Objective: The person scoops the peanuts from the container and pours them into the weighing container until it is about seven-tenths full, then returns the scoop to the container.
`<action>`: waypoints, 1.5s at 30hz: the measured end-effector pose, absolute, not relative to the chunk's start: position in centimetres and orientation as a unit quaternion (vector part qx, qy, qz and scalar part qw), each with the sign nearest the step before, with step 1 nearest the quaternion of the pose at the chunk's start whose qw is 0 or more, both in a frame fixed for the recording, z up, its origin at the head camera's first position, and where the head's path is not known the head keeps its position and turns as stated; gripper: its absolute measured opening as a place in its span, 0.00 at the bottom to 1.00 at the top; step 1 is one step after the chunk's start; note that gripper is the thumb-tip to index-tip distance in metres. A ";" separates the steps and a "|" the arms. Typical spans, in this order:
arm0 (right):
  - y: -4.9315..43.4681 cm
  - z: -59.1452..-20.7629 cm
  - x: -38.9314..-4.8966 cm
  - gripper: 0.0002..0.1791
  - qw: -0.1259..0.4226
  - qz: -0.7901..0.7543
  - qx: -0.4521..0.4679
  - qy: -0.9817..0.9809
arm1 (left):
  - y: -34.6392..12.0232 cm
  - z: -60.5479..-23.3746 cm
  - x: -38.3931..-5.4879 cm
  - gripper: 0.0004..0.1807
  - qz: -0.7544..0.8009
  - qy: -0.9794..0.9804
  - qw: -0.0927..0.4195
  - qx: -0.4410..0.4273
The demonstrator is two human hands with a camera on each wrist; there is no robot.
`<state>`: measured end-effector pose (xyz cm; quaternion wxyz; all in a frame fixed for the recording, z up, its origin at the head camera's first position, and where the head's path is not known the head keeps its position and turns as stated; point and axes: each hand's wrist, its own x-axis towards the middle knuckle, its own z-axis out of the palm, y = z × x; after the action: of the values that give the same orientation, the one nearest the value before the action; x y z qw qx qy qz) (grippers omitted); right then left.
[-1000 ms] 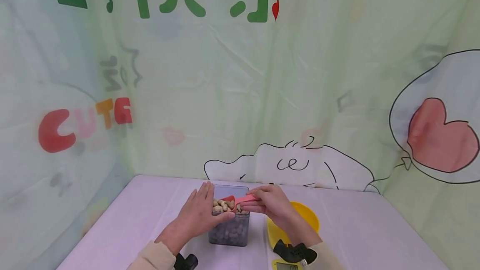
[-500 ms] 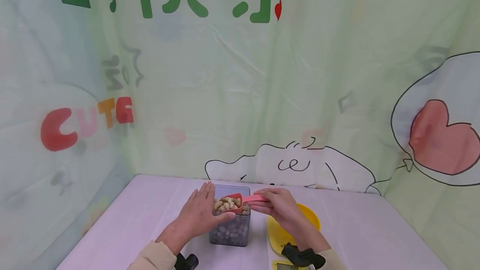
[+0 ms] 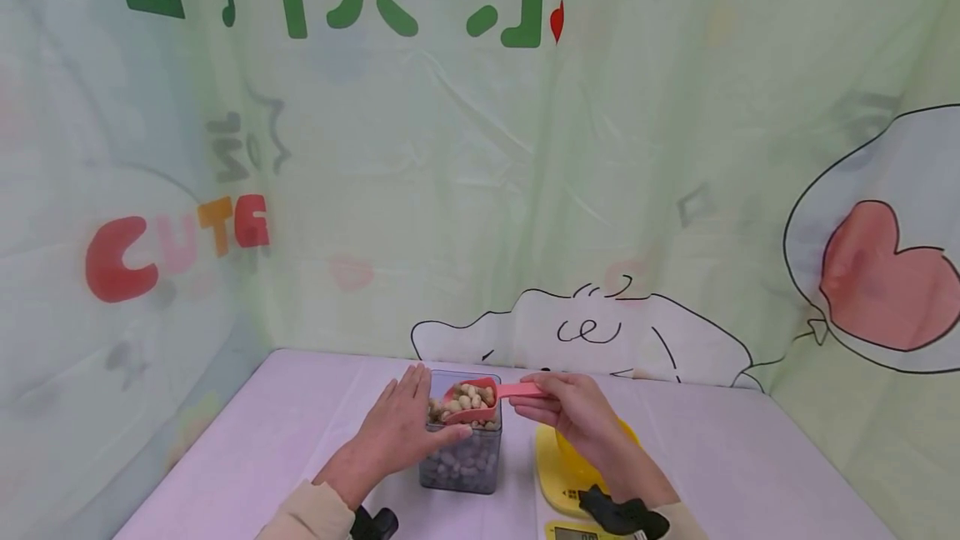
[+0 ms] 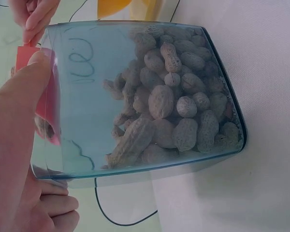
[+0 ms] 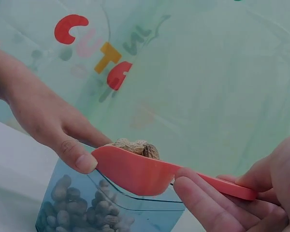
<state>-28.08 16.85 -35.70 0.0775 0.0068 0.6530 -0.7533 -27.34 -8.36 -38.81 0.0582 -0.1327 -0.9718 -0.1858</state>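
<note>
A pinkish-red scoop (image 5: 135, 171) filled with unshelled peanuts (image 3: 471, 397) is held level just over the rim of a clear bluish plastic container (image 4: 92, 101). Thumb and fingers of my right hand (image 3: 573, 411) pinch the scoop's handle from the right. More peanuts (image 4: 174, 96) lie inside the container. My left hand (image 3: 397, 423) rests against it, its straight fingers along the left side and its thumb across the front rim. In the right wrist view, the left thumb is close to the scoop's tip; whether they touch I cannot tell.
Right of the container stands a yellow kitchen scale (image 3: 555, 469) with a display (image 3: 576, 532) at its front. A yellow bowl (image 3: 581, 457) sits on it, partly behind my right forearm. Under everything is a pale table (image 3: 750, 465), with a printed curtain (image 3: 450, 190) behind.
The scoop has come up out of the peanuts, turned level and moved slightly right, now carrying a heap. My right hand moved right with it. The left hand stays in place.
</note>
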 end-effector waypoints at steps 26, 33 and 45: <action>24.3 -33.6 -26.2 0.27 0.060 -0.761 0.024 0.646 | -8.6 -38.8 -27.1 0.63 -0.185 -0.971 0.052 -0.143; 26.4 -33.7 -25.6 0.25 0.060 -0.766 0.033 0.639 | -8.7 -38.7 -27.1 0.62 -0.183 -0.969 0.055 -0.154; 29.1 -34.3 -25.2 0.26 0.057 -0.766 0.047 0.638 | -9.0 -38.8 -27.1 0.62 -0.188 -0.966 0.059 -0.165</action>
<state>-25.22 29.07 -34.31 0.0569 0.0470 0.6381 -0.7664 -27.14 -8.97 -38.77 0.0585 -0.1652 -0.9665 -0.1875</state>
